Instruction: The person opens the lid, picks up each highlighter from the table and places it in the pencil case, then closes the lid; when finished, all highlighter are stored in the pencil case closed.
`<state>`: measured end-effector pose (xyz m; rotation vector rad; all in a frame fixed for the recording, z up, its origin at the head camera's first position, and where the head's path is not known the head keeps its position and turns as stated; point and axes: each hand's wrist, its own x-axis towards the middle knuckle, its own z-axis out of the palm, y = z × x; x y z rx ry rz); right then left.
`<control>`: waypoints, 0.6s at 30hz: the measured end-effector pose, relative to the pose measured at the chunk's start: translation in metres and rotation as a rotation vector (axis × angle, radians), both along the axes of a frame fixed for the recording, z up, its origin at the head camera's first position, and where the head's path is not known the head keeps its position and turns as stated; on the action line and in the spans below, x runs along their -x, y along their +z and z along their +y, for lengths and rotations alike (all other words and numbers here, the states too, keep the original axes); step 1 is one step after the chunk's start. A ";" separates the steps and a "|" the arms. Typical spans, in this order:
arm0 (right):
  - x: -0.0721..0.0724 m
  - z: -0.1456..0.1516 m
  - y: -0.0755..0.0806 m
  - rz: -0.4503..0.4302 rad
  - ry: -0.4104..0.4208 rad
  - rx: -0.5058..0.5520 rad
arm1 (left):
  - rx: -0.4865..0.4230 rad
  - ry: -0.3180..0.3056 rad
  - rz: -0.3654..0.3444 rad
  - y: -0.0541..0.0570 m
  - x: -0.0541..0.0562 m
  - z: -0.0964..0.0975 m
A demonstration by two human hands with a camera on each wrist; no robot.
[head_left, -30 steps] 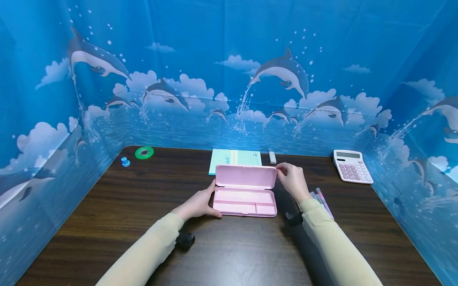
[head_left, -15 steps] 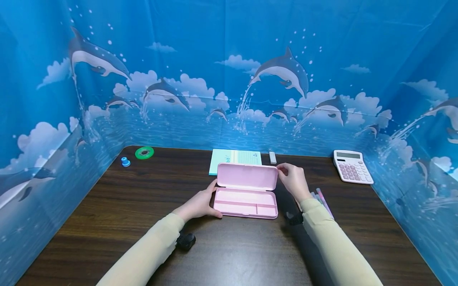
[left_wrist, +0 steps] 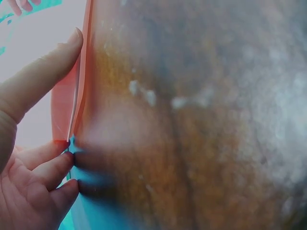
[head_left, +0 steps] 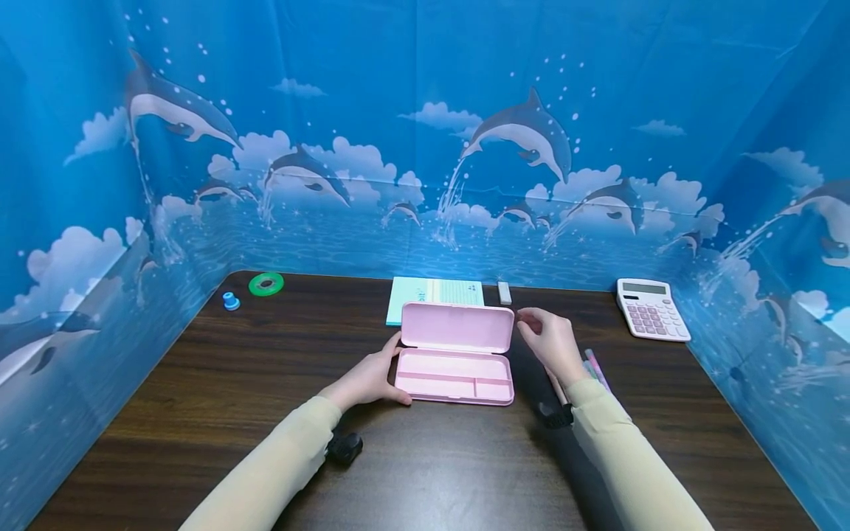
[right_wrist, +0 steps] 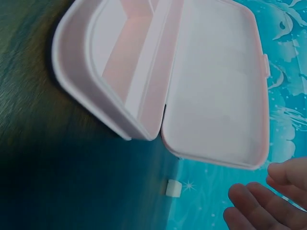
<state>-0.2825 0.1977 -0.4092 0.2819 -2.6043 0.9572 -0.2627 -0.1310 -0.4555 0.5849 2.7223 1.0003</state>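
Note:
A pink pencil case (head_left: 454, 376) stands on the dark table with its lid (head_left: 458, 328) raised, leaning back; its compartments hold nothing. My left hand (head_left: 369, 378) grips the case's left side, thumb at the front corner and fingers toward the back; the left wrist view shows the thumb (left_wrist: 48, 72) along the pink edge. My right hand (head_left: 551, 341) hovers just right of the lid, loosely bent and holding nothing. In the right wrist view a gap separates its fingers (right_wrist: 249, 201) from the lid's corner.
Behind the case lies a light-green notebook (head_left: 405, 299), with a white eraser (head_left: 505, 293) beside it. Several pens (head_left: 596, 369) lie partly hidden by the right forearm. A calculator (head_left: 654, 310) is at back right; a green tape roll (head_left: 266, 284) and small blue object (head_left: 231, 301) are at back left.
My right hand has let go of the lid's right edge and drawn slightly away to the right. The lid stays up. My left hand keeps its hold on the case.

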 end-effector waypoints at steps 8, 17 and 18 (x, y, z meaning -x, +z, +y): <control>-0.020 0.021 0.006 -0.017 -0.051 -0.076 | -0.017 -0.017 -0.005 0.002 0.000 -0.002; -0.037 0.064 0.003 -0.048 -0.089 -0.157 | 0.019 -0.012 0.016 -0.003 0.007 -0.003; -0.039 0.069 0.003 -0.068 -0.101 -0.164 | 0.020 -0.013 0.018 -0.004 0.007 -0.003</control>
